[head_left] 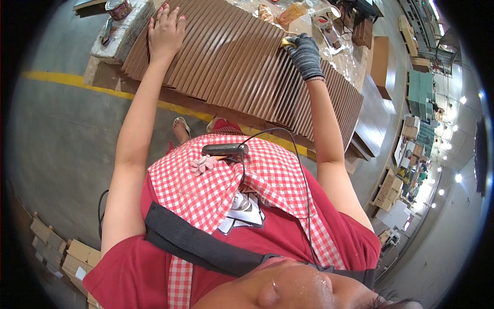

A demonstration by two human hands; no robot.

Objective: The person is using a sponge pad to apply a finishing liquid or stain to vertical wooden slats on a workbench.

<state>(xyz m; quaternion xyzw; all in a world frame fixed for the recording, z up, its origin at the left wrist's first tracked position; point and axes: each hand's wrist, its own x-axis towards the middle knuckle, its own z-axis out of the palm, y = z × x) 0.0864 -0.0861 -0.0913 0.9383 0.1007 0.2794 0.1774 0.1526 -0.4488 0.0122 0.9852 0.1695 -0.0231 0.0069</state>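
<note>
Brown wooden-looking strips (pixel 221 56) lie side by side in a long row across the table, their edges forming ridges. My left hand (pixel 167 33) is bare and rests flat on the strips at the row's left end, fingers stretched out. A grey striped work glove covers my right hand (pixel 304 57), which is over the far edge of the row, right of the middle. Its fingers are closed on a small yellow piece that looks like a sponge (pixel 286 43). Part of that piece is hidden by the glove.
An open paint can (pixel 118 9) stands on a stained block (pixel 121 38) at the far left. Behind the strips are a bottle of orange liquid (pixel 294 12) and a white cup (pixel 325 16). To the right stands a brown panel (pixel 381 67). A yellow line (pixel 56 76) crosses the floor.
</note>
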